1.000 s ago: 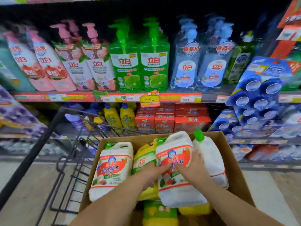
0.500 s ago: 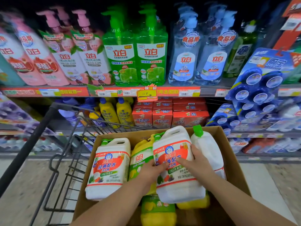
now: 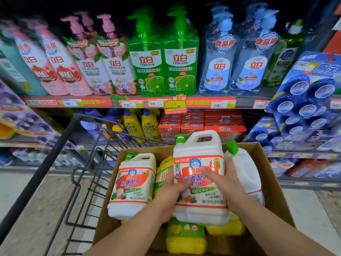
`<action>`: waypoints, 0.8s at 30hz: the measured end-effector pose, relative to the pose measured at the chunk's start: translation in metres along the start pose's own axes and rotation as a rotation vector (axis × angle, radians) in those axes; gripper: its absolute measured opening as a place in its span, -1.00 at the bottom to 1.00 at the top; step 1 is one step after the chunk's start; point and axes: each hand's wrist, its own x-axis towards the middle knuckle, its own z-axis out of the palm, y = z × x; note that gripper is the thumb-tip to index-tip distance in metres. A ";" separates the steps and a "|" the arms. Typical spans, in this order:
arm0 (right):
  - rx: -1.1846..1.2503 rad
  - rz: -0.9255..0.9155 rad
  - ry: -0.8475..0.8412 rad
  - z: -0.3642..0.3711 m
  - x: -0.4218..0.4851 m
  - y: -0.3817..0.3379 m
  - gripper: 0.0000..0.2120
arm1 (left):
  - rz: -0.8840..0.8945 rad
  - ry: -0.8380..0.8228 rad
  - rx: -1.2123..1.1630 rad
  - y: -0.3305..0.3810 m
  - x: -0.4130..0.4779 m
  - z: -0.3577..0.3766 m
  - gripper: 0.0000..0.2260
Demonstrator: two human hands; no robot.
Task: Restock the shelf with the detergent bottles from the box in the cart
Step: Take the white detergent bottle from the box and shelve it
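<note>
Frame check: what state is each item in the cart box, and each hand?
Middle white jug, upright, capped, gripped by both hands.
Left hand, grips the jug's left edge.
Right hand, holds its right side, fingers across the label.
Left white jug, upright in the box, untouched.
Right white jug, leaning, capped.
Near yellow bottles, lying flat.
Cardboard box, open-topped.

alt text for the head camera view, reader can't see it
The left hand and right hand grip a white detergent jug in a cardboard box of jugs, in a shopping cart facing a shelf of dish soap bottles.
</note>
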 end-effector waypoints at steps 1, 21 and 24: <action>0.019 -0.002 -0.012 0.003 -0.001 -0.002 -0.46 | 0.018 -0.001 0.028 0.005 -0.003 -0.003 -0.55; 0.087 -0.088 -0.648 0.153 -0.071 -0.089 -0.45 | 0.432 0.293 0.067 0.098 -0.147 -0.098 -0.38; 0.067 -0.076 -0.719 0.190 -0.091 -0.086 -0.58 | 0.469 0.367 0.061 0.100 -0.180 -0.124 -0.40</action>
